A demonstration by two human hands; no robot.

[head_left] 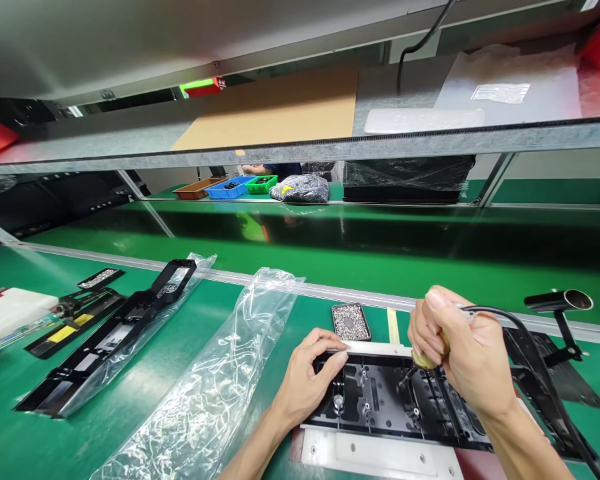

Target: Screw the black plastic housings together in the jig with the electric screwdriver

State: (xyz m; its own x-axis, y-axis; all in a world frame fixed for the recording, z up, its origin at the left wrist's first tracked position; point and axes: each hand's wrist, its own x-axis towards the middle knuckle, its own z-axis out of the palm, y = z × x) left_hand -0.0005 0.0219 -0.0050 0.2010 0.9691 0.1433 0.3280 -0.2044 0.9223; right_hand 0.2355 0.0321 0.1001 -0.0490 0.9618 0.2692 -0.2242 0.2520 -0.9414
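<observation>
A black plastic housing (380, 400) with ribs and screw posts lies on a white fixture (375, 453) in front of me. My left hand (313, 377) grips the housing's upper left corner, thumb on top and fingers curled at the rim. Wrapped around a yellowish electric screwdriver (425, 360) is my right hand (460, 340). The tool's dark bit points down into the middle of the housing; whether it touches a screw cannot be made out. Just behind the housing sits a small black tray of screws (351, 321).
A clear plastic bag (205, 380) lies left of my left arm. Further left is a long black plastic part (115, 333) on another bag. A black tube holder (560, 303) stands at right, near the screwdriver's cable (525, 333). A metal shelf (300, 150) spans above; a co-worker's arm (275, 169) shows behind.
</observation>
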